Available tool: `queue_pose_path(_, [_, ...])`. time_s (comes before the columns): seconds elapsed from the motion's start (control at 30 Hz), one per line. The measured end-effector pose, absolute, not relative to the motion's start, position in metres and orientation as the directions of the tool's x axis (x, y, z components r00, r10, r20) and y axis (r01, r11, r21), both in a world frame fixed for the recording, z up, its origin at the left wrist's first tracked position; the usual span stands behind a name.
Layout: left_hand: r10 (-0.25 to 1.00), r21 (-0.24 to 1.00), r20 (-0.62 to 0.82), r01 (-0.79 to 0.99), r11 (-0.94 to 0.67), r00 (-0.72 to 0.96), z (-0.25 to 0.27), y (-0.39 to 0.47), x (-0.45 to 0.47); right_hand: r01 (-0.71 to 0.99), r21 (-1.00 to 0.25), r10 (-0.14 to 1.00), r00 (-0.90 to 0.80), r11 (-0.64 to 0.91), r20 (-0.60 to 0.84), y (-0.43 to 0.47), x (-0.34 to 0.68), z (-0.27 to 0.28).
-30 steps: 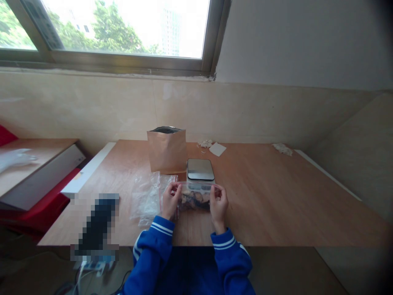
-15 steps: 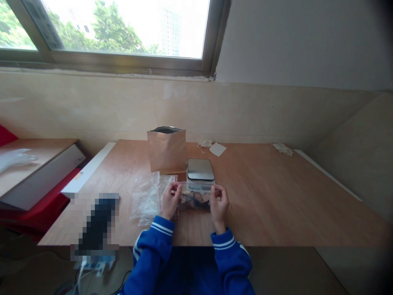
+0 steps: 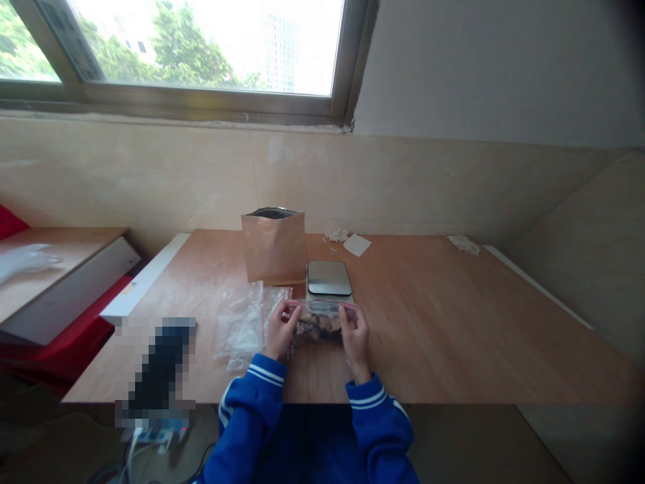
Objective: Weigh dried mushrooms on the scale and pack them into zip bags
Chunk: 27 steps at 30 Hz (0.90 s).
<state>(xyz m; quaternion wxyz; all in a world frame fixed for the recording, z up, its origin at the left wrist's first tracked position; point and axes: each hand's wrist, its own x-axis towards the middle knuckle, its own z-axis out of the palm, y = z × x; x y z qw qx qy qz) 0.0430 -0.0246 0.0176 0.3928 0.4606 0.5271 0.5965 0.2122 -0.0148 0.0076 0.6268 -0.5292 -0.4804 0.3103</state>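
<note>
Between my hands is a clear zip bag point(image 3: 319, 327) with a reddish seal strip and brown and dark dried pieces inside. My left hand point(image 3: 280, 331) pinches its upper left corner, and my right hand point(image 3: 357, 339) pinches the strip near the right end. Just behind the bag sits a kitchen scale point(image 3: 329, 277) with a shiny metal plate; its front part is partly covered by the bag. Several flat clear zip bags point(image 3: 242, 329) lie beside my left hand. Behind them a brown kraft pouch point(image 3: 275, 249) stands upright with its top open.
White scraps point(image 3: 337, 235) and a square white card point(image 3: 357, 245) lie near the wall, with more scraps point(image 3: 464, 245) at the back right. A blurred-out dark object point(image 3: 160, 366) is at the table's front left, above a power strip point(image 3: 156, 433) with cables.
My right hand has shifted slightly left along the seal strip, and its fingers now sit closer to my left hand. My left hand has hardly moved.
</note>
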Motion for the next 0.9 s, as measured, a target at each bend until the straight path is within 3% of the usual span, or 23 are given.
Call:
queue_pose_path(0.63, [0.947,0.987,0.153,-0.009,-0.162,-0.283,0.0166,-0.0256,0.0402,-0.023,-0.976,0.909,0.368,0.217,0.194,-0.0117,0.2166,0.0054])
queue_pose_path(0.9, [0.974,0.992,0.071,-0.088,-0.092,-0.216,0.016,-0.0254,0.0419,-0.055,-0.984,0.937,0.317,0.172,0.146,-0.016,0.2147,0.0117])
